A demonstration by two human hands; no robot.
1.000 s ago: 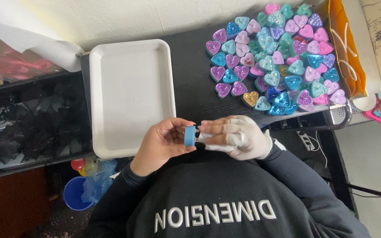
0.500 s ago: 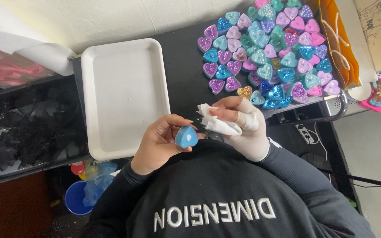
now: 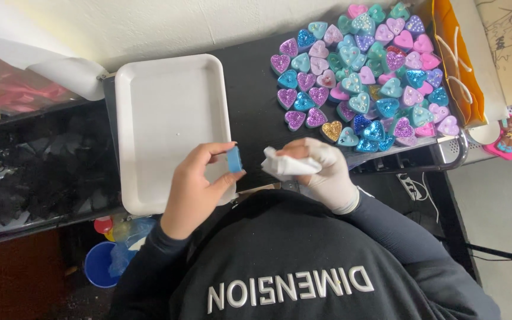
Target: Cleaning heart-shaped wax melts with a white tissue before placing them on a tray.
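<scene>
The left hand (image 3: 200, 184), bare, pinches a small blue heart-shaped glitter piece (image 3: 234, 159) between thumb and fingertips, fingers curled close around it, holding it on edge just above the near right corner of the empty white rectangular plastic tray (image 3: 167, 106). The right hand (image 3: 321, 169), in a white glove, is closed around a crumpled white wipe (image 3: 285, 166) whose folded tip points left towards the piece, near it but not touching.

Further right and far on the dark bench (image 3: 250, 89) lies a crowded cluster of glittery heart-shaped pieces in pink, purple, teal and blue (image 3: 365, 77), with one gold heart (image 3: 331, 130) at its near edge. An orange bag with white cord handles (image 3: 457, 53) stands at the right of the cluster, and a blue bucket (image 3: 99, 264) sits low on the left, below the bench.

To wipe well, I judge the pinch should stay on the rim of the blue piece so that the face is free, with the wipe drawn across it lightly and the work kept over the tray in case it slips
</scene>
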